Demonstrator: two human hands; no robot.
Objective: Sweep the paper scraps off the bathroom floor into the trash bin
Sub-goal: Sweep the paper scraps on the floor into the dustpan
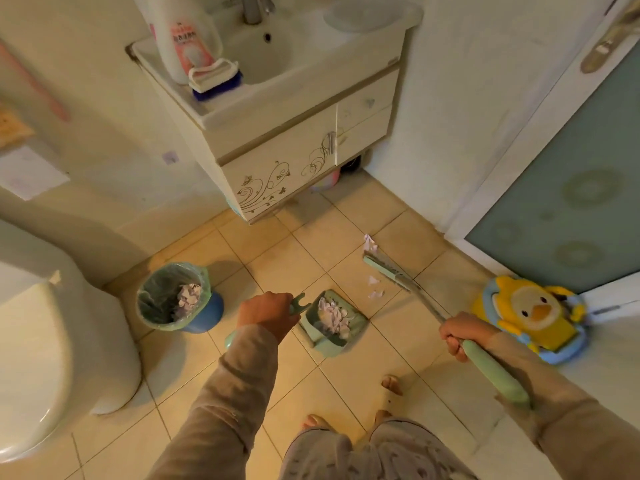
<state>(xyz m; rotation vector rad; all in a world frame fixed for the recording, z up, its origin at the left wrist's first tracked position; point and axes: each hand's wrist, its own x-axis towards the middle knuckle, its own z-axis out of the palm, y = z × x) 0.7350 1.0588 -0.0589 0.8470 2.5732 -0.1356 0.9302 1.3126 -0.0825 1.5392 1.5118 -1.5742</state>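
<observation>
The person's left hand (265, 315), at centre frame, is closed around the upright handle of a green dustpan (330, 323), whose tray rests on the tiled floor (277, 268) and already carries a heap of pale paper scraps (332, 317). The right hand (459, 336), at lower right, is wrapped tight on the green handle of a broom (391, 273); its head lies on the tiles up and to the right of the pan. Each grip is pressed together on its own handle.

A few loose scraps (375, 288) lie on the floor between the broom head and the pan's mouth, and one more (369, 243) sits just beyond the broom head, toward the door. The trash bin (178, 297), lined with a green bag, stands at centre left and holds crumpled paper.

The scraps look feather-light and limp, so they would likely skitter or lift under a hard stroke; short, gentle pulls toward the pan suit them. The loaded pan is probably best carried level by its handle, since the heap could spill easily.
</observation>
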